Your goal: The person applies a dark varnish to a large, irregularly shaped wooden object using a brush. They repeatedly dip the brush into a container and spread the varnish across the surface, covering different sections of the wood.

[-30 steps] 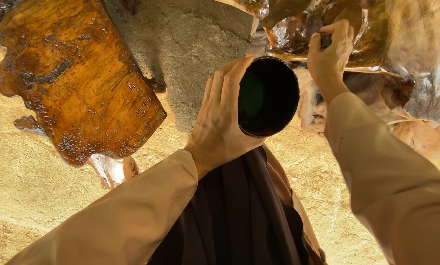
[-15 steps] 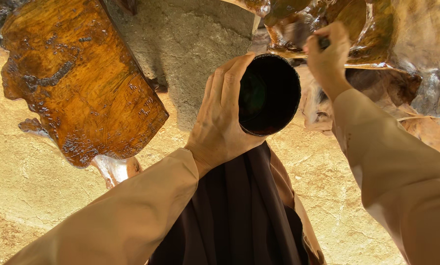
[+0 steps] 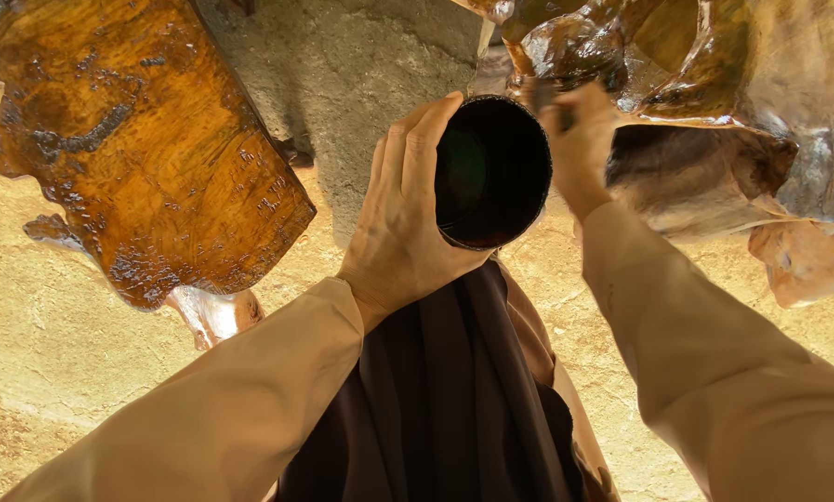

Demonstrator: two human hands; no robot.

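Left hand (image 3: 403,228) wraps a dark cup (image 3: 491,172), mouth toward the camera.

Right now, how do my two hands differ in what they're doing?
The left hand is wrapped open-palmed around a dark round container, fingers stretched along its side; the right hand is closed in a fist around a small dark tool I cannot make out. The left hand sits nearer the body; the right hand reaches further, against the glossy wood piece. Both wear tan sleeves.

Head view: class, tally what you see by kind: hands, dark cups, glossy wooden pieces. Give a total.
Hands: 2, left hand and right hand
Dark cups: 1, cup
Glossy wooden pieces: 2, slab and gnarled piece
Total: 5
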